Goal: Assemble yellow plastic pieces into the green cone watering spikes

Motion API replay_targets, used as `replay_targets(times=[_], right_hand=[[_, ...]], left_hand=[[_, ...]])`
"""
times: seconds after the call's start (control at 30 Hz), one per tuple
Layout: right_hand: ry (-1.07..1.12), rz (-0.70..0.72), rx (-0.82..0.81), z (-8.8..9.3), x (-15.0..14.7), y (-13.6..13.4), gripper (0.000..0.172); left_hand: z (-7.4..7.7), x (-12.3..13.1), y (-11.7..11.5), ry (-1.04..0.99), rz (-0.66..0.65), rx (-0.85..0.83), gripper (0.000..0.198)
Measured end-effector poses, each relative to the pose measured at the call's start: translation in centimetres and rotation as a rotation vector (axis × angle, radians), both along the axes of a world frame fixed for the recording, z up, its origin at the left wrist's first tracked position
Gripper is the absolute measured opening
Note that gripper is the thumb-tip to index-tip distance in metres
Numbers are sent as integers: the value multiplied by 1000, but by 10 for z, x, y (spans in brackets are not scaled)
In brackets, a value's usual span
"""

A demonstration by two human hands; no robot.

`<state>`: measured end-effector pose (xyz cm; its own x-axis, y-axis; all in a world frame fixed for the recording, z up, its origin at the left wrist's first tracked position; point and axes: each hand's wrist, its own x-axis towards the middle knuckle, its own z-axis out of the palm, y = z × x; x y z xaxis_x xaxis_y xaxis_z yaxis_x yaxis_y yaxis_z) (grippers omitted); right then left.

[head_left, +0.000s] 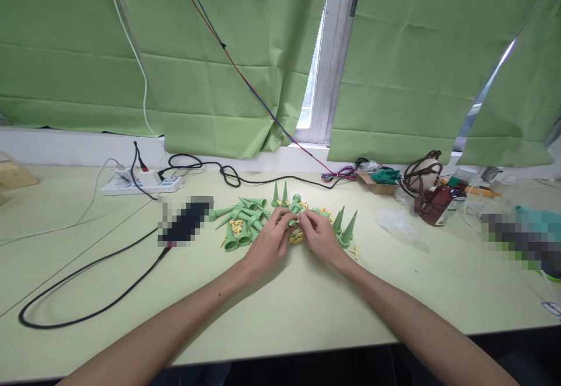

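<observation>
My left hand (272,235) and my right hand (321,235) meet over the middle of the table. The left one is closed on a green plastic spike (293,221), mostly hidden by the fingers. My right hand's fingertips pinch at its near end, on something too small to make out. Hollow green cone spikes (252,218) lie heaped to the left, some standing on their wide ends. Small yellow plastic pieces (237,226) are scattered among them and under my hands. More green spikes (348,233) stand point-up beside my right hand.
A blurred dark device (186,222) with a looping black cable (65,323) lies left. Behind it sits a white power strip (142,184). On the right are a clear plastic bag (401,228), a brown bottle (442,202) and a cardboard box (377,185). Green curtains (219,94) hang behind.
</observation>
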<state>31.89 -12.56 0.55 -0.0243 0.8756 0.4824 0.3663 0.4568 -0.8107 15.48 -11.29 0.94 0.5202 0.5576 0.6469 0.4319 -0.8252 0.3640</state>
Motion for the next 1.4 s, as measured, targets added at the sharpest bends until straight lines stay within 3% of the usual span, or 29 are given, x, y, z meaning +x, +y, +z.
replay_targets(times=[0.23,0.5,0.7,0.83,1.1,1.4], right_hand=[[28,-31,1,-1,2,1,37],[58,-60,45,-1,3,0,38],[9,-72,94,1,2,-2,39],[-42,-60,131,5,1,-5,39],[-40,-32,144,6,2,-5,37],[-32,-31,116,7,2,-6,37]], left_hand=[[0,1,0,-87,37,-47,28],[10,3,-4,-326,95,-333,17],[13,3,-3,-279,41,-478,45],[15,4,-5,-268,-3,-542,50],[15,3,-5,-236,-15,-534,47],[12,3,-3,-197,16,-385,37]])
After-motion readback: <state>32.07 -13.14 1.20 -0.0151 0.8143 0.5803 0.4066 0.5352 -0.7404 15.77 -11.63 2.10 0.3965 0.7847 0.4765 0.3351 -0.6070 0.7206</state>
